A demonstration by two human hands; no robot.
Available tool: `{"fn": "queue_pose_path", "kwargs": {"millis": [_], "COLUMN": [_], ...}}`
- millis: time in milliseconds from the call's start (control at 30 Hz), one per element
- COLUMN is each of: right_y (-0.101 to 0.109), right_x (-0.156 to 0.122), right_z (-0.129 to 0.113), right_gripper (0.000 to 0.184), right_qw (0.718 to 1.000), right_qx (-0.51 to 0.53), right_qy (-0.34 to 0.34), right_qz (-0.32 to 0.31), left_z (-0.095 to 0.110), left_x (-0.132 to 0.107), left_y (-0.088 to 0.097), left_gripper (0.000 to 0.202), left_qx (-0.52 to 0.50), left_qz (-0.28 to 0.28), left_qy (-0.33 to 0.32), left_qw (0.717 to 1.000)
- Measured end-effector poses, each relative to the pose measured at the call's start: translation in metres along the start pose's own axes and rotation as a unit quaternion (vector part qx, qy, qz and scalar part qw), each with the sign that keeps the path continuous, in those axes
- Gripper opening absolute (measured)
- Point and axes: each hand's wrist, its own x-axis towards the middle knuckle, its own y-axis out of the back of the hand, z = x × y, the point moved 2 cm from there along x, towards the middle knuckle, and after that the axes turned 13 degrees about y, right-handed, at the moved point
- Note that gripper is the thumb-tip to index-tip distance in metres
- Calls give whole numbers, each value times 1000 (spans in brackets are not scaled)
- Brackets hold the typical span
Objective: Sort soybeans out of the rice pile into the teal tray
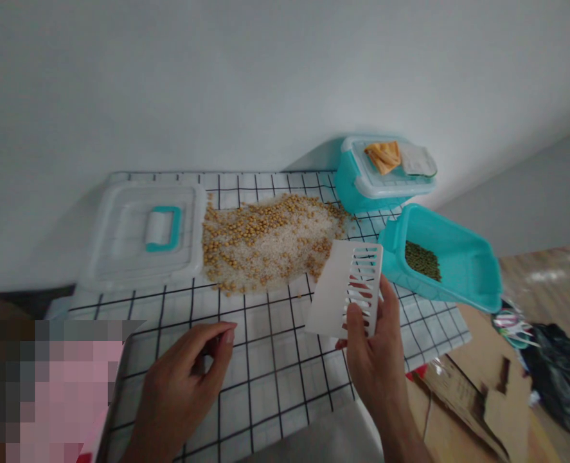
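My right hand point(370, 350) is closed round a white plastic scoop with slots point(346, 289), held just in front of a heap of white rice mixed with yellow soybeans point(270, 241) on a white cloth with a black grid point(275, 360). My left hand point(188, 379) hovers low over the cloth at the near left, thumb and fingers pinched together; whatever is between them is too small to see. An open turquoise tub point(458, 267) with green beans point(423, 259) in it sits tilted right of the scoop.
A clear lid with a turquoise handle point(144, 233) lies left of the heap. A second turquoise tub with a lid point(381, 177) stands at the back by the white wall, cloths on top. Cardboard point(482, 399) and a black bag point(561, 379) lie at the right. A metal tray edge point(115, 386) shows near left.
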Motion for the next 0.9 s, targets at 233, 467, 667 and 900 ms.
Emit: {"fn": "queue_pose_path", "kwargs": {"millis": [233,467,667,900], "right_y": [9,13,10,12], "right_x": [-13,-20,-30,-35], "right_z": [16,26,39,49], "right_gripper": [50,41,50,50], "right_qw": [977,955,943,925], "right_qx": [186,218,212,217], "right_qy": [-108,-183,-218,-252], "right_qz": [-4,-81,-137,-181], "left_z": [-4,19,53,70], "left_x": [-2,-11,-36,-39], "left_y": [-3,-5,-26,-44], "left_gripper": [13,33,56,44], "left_qx": [16,107,144,129], "left_qz": [-24,-72,-150,-111], "left_qy": [-17,-67,-169,-217], "left_qw": [999,989,964,961]}}
